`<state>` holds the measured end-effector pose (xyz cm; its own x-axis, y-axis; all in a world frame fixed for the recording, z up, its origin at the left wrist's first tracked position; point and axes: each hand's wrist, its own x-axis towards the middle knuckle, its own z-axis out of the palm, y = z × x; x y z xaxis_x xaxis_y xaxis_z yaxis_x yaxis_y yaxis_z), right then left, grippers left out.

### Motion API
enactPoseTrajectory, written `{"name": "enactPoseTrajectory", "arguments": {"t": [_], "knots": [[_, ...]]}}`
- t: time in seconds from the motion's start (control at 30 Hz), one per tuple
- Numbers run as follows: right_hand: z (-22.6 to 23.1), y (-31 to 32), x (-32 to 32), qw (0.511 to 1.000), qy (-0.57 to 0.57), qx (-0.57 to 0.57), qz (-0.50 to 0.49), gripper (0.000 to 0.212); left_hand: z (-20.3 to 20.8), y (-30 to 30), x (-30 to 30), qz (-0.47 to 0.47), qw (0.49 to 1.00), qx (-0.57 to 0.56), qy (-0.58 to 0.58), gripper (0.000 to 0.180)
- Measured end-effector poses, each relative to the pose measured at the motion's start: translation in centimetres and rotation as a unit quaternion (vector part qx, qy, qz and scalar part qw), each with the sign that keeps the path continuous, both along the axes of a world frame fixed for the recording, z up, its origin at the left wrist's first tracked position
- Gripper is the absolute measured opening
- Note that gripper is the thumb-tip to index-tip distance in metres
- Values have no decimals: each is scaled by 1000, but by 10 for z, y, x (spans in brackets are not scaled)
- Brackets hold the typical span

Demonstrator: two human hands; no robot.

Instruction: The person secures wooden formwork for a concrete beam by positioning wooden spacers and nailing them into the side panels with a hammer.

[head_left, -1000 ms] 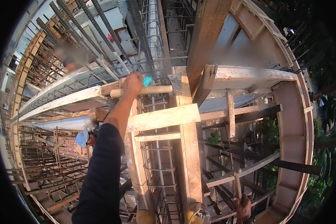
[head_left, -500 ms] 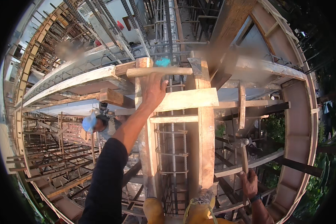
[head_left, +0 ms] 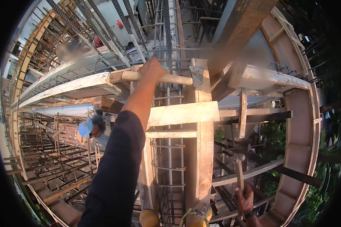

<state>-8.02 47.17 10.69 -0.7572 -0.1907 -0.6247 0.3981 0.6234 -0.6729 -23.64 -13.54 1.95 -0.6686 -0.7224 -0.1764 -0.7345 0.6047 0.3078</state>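
My left hand (head_left: 151, 69) reaches far forward over a pale rounded length of wood (head_left: 174, 78) lying across the formwork. Its fingers point away and are mostly hidden, so I cannot tell what they grip. A dark metal plate (head_left: 197, 75) sits at that wood's right end. Just right of the hand, a bit of a teal thing (head_left: 165, 68) shows. On the right, lower down, my right hand (head_left: 245, 198) is wrapped around the wooden handle of a hammer (head_left: 239, 172), held head up. A flat pale board (head_left: 182, 113) bridges the two formwork sides between my hands.
Steel rebar with stirrups (head_left: 169, 166) runs inside the formwork channel (head_left: 204, 151). My yellow boots (head_left: 150, 217) stand at its near end. A person in a blue cap (head_left: 86, 128) is below left. A thick timber post (head_left: 246, 30) and upright rebars (head_left: 119, 30) rise ahead.
My left hand has moved farther forward and left along the rounded wood. My right hand has shifted slightly lower with the hammer. The whole view has shifted a little.
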Motion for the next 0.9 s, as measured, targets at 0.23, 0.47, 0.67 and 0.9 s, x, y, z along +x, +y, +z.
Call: {"name": "enactPoseTrajectory", "arguments": {"t": [0.23,0.47,0.67,0.9], "knots": [[1,17,20,998,34,35,-48,35,9,5,-14,36,997,6,-71,91],[-6,38,24,995,13,88,-49,33,-4,-1,17,-27,975,-105,193,82],[-17,34,9,997,-12,73,-11,29,6,35,54,-171,943,36,285,70],[-2,6,-16,992,-4,110,62,43,2,19,31,-77,977,49,192,71]]}}
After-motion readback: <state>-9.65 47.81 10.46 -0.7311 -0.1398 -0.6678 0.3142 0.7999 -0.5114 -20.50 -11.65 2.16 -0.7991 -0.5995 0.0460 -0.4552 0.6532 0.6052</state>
